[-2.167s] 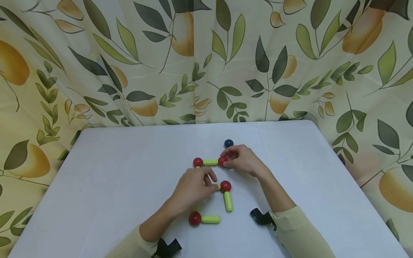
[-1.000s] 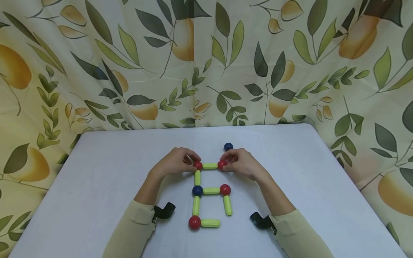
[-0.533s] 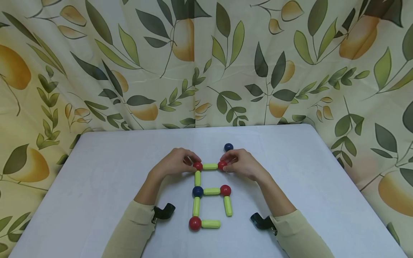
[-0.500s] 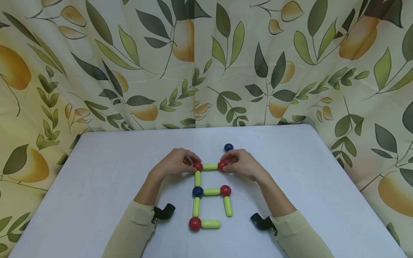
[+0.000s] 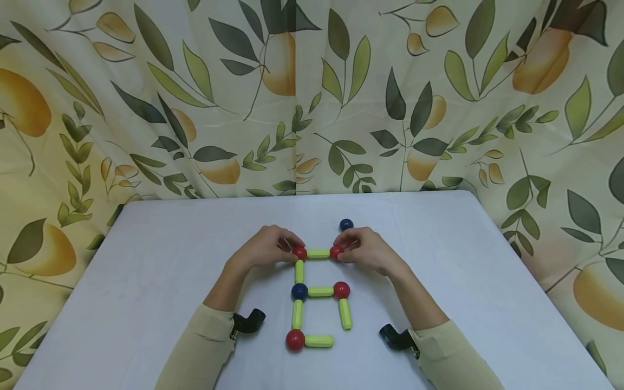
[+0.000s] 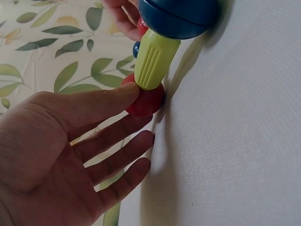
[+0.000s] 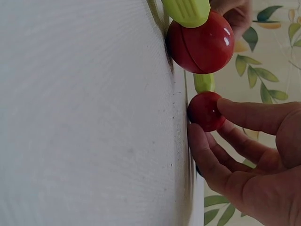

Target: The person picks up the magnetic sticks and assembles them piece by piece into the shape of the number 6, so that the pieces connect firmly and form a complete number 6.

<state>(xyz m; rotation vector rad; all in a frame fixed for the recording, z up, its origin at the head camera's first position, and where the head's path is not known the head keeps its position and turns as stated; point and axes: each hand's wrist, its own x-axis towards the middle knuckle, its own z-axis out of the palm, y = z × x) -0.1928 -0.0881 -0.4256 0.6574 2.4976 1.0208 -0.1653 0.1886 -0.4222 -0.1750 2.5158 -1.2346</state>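
My left hand [image 5: 265, 246] pinches a red ball [image 6: 148, 102] at the far left corner of a ball-and-stick figure. My right hand [image 5: 369, 252] grips another red ball [image 7: 206, 112] at the far right corner. Between these two balls runs a yellow-green stick [image 5: 318, 253]. From the left ball, a second stick [image 5: 299, 272] leads down to a dark blue ball [image 5: 299, 291]. A crosswise stick [image 5: 320, 291] joins that blue ball to a red ball [image 5: 342, 290], from which a stick [image 5: 345, 314] points towards me. Nearest me is a larger-looking red ball [image 5: 294, 340] with a stick [image 5: 319, 340] reaching right.
A loose dark blue ball [image 5: 346, 224] lies just beyond my right hand. The white-covered table [image 5: 161, 260] ends at a leaf-and-fruit patterned curtain [image 5: 336, 119]. Black wrist cameras [image 5: 249, 320] jut inwards from both sleeves.
My left hand has gone from the middle crosswise stick up to the far left red ball and taken hold of it. My right hand has stayed at its ball. The view has tilted slightly.
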